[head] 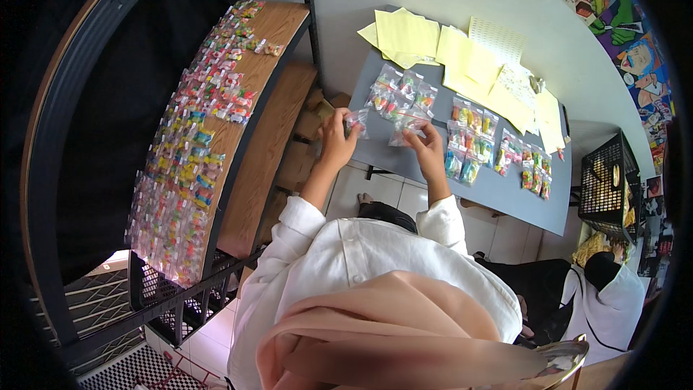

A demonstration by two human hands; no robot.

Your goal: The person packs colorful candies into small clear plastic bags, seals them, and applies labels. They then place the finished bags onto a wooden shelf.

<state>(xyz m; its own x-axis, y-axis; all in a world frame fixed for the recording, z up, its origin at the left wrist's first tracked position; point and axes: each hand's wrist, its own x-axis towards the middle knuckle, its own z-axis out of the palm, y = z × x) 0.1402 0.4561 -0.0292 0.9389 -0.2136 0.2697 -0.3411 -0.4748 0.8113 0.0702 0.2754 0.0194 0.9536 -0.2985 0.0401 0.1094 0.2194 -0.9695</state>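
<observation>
My left hand [338, 140] grips a small clear plastic bag [358, 121] just off the left edge of the grey table. Between the fingers of my right hand [426, 146] is the edge of another clear bag [401, 133] with a red strip along its top, held over the table's front part. Just beyond both hands lie several filled clear bags [391, 95] with colourful contents. To the right of my right hand, rows of small packets of wrapped sweets [470, 143] rest on the grey table [381, 158].
Yellow sheets [407, 34] and sticker sheets [497, 38] cover the table's far side. More packets [533, 170] lie farther right. A wood-topped shelf [276, 24] at left carries many sweet packets [189, 146]. A black crate [605, 187] and a seated person [601, 300] are at right.
</observation>
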